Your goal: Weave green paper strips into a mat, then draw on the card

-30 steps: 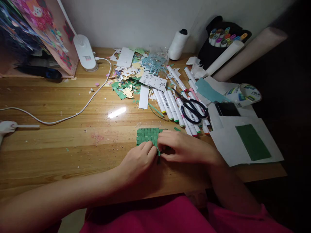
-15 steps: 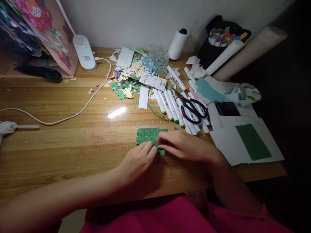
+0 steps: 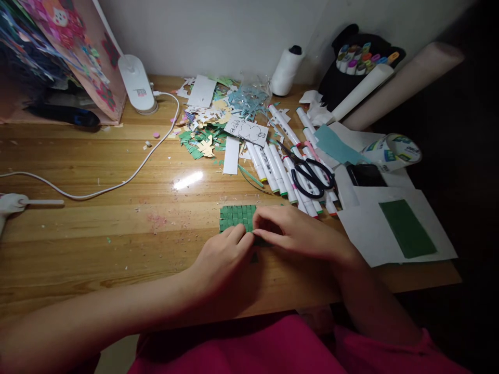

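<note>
A small mat woven from green paper strips (image 3: 237, 214) lies on the wooden table in front of me. My left hand (image 3: 228, 252) is closed on its near edge, fingertips pressed together. Curled in from the right, my right hand (image 3: 290, 228) pinches at the mat's right edge with thumb and forefinger, close to the left fingertips. The two hands cover the mat's lower right part, so the exact strip between the fingers is hidden. A small dark green scrap (image 3: 254, 257) shows just below the hands.
White markers (image 3: 275, 169) lie beyond the mat with black scissors (image 3: 312, 171) on top. Paper scraps (image 3: 202, 137) are piled at the back. At right are a tape roll (image 3: 393, 151) and green paper (image 3: 407, 228) on white sheets. A white cable (image 3: 128, 179) crosses the left side.
My right hand has moved slightly left and down over the mat's right edge, covering strip ends that showed before. My left hand stays almost in place.
</note>
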A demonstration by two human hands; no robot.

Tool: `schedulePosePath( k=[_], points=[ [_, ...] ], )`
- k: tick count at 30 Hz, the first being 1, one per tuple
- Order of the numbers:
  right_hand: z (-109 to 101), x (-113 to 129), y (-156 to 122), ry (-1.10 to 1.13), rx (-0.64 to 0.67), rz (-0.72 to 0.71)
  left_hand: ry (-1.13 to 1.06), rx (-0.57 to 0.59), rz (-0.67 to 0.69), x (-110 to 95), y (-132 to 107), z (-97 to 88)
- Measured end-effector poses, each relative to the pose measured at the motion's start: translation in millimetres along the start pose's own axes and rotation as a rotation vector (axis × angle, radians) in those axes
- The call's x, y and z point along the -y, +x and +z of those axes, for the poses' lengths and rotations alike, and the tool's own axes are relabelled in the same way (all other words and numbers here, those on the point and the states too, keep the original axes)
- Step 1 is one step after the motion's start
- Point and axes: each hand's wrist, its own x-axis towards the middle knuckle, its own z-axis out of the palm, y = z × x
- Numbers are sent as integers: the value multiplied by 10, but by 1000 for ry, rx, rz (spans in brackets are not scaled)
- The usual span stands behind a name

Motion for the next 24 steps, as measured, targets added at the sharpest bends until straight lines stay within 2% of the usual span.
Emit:
schedulePosePath(
  k=[5,10,13,17,21,24],
  points=[
    [-45,3,-18,0,98,-76,-32,-49,-14,3,25,-6],
    [-63,-32,-29,-2,173,-82,-74,-9,6,4,-16,-37],
    [-61,-67,-31,12,182,-82,-7,17,97,-41,-120,-67],
    [-47,-85,-43,3,187,-82,103,-22,209,-116,-265,-97],
    [10,-37,-12,-71,96,-9,106,41,239,-136,-331,-112],
    [59,-7,36,-127,90,-30,34,92,238,-115,-368,-125]
  ],
)
